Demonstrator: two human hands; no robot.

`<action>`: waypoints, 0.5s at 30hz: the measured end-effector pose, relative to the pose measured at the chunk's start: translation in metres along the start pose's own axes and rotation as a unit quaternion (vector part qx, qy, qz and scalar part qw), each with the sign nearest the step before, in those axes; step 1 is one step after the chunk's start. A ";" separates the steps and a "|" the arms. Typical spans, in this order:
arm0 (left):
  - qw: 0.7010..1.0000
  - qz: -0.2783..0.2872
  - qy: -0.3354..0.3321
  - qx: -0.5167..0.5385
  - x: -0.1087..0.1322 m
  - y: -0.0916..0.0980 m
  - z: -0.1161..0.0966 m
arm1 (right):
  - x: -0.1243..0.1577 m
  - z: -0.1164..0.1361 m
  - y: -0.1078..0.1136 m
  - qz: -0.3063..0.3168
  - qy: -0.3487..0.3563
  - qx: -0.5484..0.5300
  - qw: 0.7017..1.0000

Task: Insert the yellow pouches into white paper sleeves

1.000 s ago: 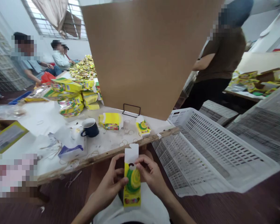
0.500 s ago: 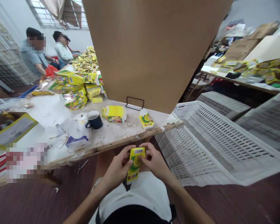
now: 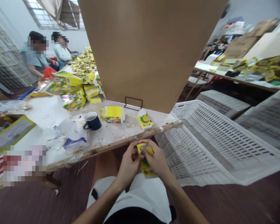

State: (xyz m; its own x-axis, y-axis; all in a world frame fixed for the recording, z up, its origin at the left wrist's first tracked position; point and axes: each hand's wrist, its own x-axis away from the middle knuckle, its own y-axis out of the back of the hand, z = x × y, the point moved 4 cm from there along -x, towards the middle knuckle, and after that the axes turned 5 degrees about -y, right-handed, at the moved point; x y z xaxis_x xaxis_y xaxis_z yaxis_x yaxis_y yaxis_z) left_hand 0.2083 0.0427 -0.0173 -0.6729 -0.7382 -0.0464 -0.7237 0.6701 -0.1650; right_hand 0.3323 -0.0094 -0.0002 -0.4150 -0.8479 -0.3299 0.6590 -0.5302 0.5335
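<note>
Above my lap, a small yellow and green carton (image 3: 148, 171) is held between both hands. My left hand (image 3: 131, 161) grips its left edge, thumb on the front and fingers behind. My right hand (image 3: 156, 158) has its thumb pressed on the upper front, with the fingers curled round the top edge. Beyond the table's front edge, nearest my hands, stands another yellow carton with open white flaps (image 3: 145, 120). To its left lies a bundle of flat yellow cartons (image 3: 112, 114).
A dark mug (image 3: 92, 121) stands beside a tissue packet (image 3: 76, 140). A large cardboard sheet (image 3: 142, 56) rises behind a black wire stand (image 3: 133, 103). At right is a white plastic crate (image 3: 214, 140). Yellow carton stacks (image 3: 72, 96) and seated people (image 3: 37, 53) are at left.
The carton has shifted right and its tilt has swung the other way. My right hand now covers more of its front, and my left hand has moved right with it.
</note>
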 end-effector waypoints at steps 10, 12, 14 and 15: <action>0.997 -0.023 0.002 -0.073 -0.004 0.011 0.020 | -0.102 -0.076 0.071 -0.108 -0.039 0.205 0.972; 0.998 0.013 0.001 -0.069 0.000 0.010 0.021 | -0.114 -0.080 0.028 -0.018 -0.010 0.171 0.985; 0.997 0.022 0.006 -0.075 0.005 0.015 0.018 | -0.125 -0.080 0.001 -0.003 -0.005 0.141 0.990; 0.997 0.012 0.013 -0.079 0.007 0.020 0.017 | -0.130 -0.079 -0.005 -0.014 -0.010 0.124 0.992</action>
State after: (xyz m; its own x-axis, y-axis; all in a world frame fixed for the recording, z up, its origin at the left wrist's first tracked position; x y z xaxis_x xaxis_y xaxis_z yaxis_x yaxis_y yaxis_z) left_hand 0.1920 0.0494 -0.0372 -0.6929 -0.7207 -0.0224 -0.7208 0.6931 -0.0067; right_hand 0.4329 0.1033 -0.0214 -0.4450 -0.8311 -0.3336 0.4737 -0.5346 0.6999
